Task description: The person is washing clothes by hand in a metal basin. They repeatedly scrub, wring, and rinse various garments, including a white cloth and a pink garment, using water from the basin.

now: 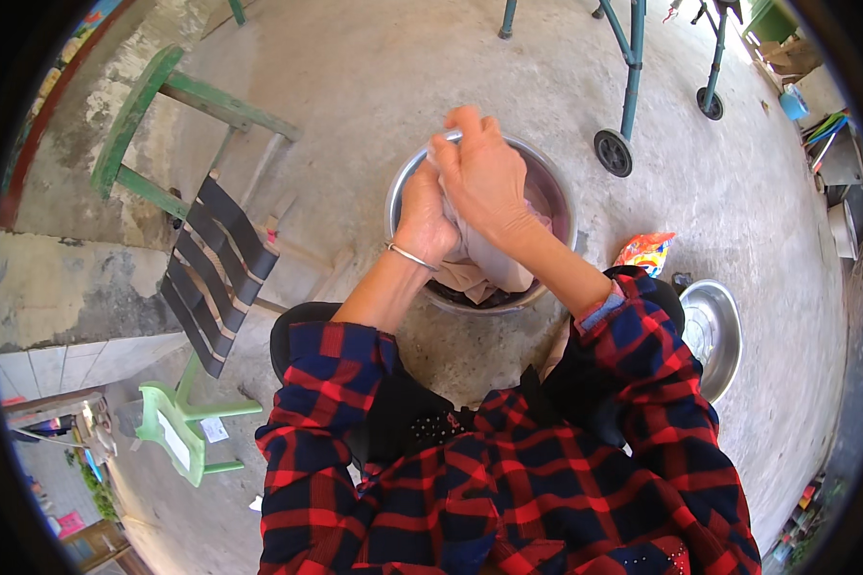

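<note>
A round metal basin (568,206) stands on the floor in front of me, with wet-looking laundry in it. Over its left side, my left hand (424,216) is closed around a pale greyish-pink cloth (494,257). My right hand (484,182) is bent into a fist on the same cloth, just above and to the right of the left one. From between the hands the cloth hangs down into the basin. Beige and dark fabric shows beneath it, partly hidden by my hands and forearms. A bangle circles my left wrist.
An orange plastic packet (644,251) and a second metal basin (727,335) are on the floor at my right. To the left stand a green wooden chair frame with dark straps (222,273) and a small green plastic stool (173,431). A wheeled metal frame (633,86) stands ahead.
</note>
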Motion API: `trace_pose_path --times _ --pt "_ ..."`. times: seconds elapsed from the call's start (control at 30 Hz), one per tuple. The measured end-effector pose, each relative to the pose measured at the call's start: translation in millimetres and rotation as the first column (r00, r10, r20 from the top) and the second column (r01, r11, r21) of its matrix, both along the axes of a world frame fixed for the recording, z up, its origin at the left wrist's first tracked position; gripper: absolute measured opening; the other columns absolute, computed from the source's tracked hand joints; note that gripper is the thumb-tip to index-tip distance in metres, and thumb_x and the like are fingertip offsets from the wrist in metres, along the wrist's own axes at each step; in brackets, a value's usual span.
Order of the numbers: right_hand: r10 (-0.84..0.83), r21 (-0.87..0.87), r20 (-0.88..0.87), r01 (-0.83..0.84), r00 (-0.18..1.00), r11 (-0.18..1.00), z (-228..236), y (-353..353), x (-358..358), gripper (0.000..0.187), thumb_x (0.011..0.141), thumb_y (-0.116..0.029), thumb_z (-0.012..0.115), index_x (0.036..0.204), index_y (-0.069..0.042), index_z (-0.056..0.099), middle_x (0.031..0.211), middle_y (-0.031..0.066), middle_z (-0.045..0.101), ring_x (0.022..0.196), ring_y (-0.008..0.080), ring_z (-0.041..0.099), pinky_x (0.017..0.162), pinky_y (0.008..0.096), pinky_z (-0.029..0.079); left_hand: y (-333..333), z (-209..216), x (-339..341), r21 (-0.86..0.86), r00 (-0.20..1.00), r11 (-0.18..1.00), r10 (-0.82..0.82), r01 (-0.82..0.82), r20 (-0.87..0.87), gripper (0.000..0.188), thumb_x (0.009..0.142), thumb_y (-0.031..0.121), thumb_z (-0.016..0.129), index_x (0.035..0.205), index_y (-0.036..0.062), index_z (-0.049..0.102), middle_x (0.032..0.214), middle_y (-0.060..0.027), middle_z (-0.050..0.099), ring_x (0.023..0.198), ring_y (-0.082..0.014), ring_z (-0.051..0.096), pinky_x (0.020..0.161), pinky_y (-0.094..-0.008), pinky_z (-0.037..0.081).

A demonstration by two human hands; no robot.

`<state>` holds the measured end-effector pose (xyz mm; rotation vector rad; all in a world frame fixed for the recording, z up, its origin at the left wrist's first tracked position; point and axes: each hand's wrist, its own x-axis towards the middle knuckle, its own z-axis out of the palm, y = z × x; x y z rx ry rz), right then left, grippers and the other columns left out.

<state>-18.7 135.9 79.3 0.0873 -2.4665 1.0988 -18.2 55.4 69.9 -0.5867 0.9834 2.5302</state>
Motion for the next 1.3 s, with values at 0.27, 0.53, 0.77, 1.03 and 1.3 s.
trace_pose_path --times 0.27,0.53,0.77,1.03,1.3 --pt "0.042 0.069 0.119 -0.051 0.992 0.996 -10 8 -13 0.024 0.093 -0.029 0.056 0.086 -0.005 0.055 0.072 0.0183 0.06 0.068 0.0394 0.06 0.056 0.0477 0.045 -17 -7 -8 0.1 0.998 0.995 -0.024 0.019 0.052 0.022 0.094 0.029 0.052 0.092 0.0097 0.062 0.089 -0.0038 0.067 0.084 -0.0196 0.065 0.076 -0.0351 0.054" --pt "0.32 0.173 -0.304 -0.278 0.897 0.945 -14 -24 36 0.025 0.091 -0.028 0.057 0.084 -0.005 0.054 0.081 0.019 0.057 0.07 0.0374 0.063 0.052 0.0437 0.048 -61 -79 -23 0.393 0.842 0.794 -0.255 0.463 -0.476 0.028 0.099 0.033 0.044 0.09 0.0114 0.06 0.083 -0.005 0.066 0.079 -0.0206 0.065 0.075 -0.0361 0.054" --pt "0.225 0.104 -0.209 -0.207 0.952 0.973 -5 -8 23 0.022 0.088 -0.027 0.06 0.095 -0.007 0.058 0.091 0.017 0.06 0.075 0.0358 0.061 0.058 0.0428 0.047 -18 -11 6 -0.007 0.977 0.999 -0.042 0.041 -0.207 0.024 0.099 0.027 0.041 0.094 0.011 0.058 0.089 -0.0061 0.064 0.085 -0.0211 0.063 0.077 -0.0368 0.053" --pt "0.056 -0.047 0.028 -0.055 0.998 0.997 -6 30 -26 0.028 0.091 -0.03 0.06 0.079 -0.005 0.061 0.093 0.016 0.065 0.058 0.0283 0.06 0.053 0.0408 0.047 -16 2 4 0.177 0.987 0.972 -0.147 0.155 -0.062 0.03 0.098 0.034 0.05 0.102 0.0071 0.061 0.103 -0.0075 0.066 0.093 -0.0212 0.065 0.082 -0.0388 0.054" --pt "0.732 -0.827 0.293 -0.222 0.615 0.517 10 47 0 0.057 0.083 -0.028 0.073 0.128 0.001 0.053 0.115 0.0106 0.063 0.106 0.0194 0.06 0.093 0.031 0.045 -63 16 -5 0.085 0.955 0.975 -0.182 0.207 -0.236 0.034 0.097 0.029 0.052 0.113 -0.0009 0.057 0.104 -0.0126 0.064 0.096 -0.0248 0.063 0.088 -0.0411 0.051"
